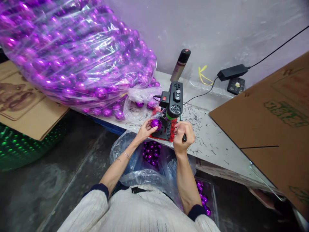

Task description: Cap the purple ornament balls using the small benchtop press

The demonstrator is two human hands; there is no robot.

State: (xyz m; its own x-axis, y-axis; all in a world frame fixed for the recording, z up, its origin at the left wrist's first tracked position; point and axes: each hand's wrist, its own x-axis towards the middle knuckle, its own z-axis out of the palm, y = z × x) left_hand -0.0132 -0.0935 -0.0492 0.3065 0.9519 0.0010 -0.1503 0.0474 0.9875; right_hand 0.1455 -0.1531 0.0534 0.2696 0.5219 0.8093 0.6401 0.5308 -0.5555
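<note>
My left hand point(145, 130) has its fingers closed round a shiny purple ball ornament point(156, 124), held low at the front of a small black bench machine point(175, 100). On the machine's right side my right hand point(184, 133) is wrapped round a lever with a black handle point(184, 138). The machine has a red switch box and round knobs on top, and its dark base point(161, 132) rests on a red mat point(173, 130). Whether the ornament touches the machine's tip I cannot tell. Below the table edge, an open clear plastic bag point(127, 161) holds many purple ornaments point(152, 153).
A huge clear bag of purple ornaments point(79, 61) fills the left of the table point(207, 138). Small dark bits litter the surface. Behind stand a spray can point(180, 64) and a power adapter point(232, 72). A cardboard box point(267, 116) bounds the right; more cardboard point(26, 100) lies left.
</note>
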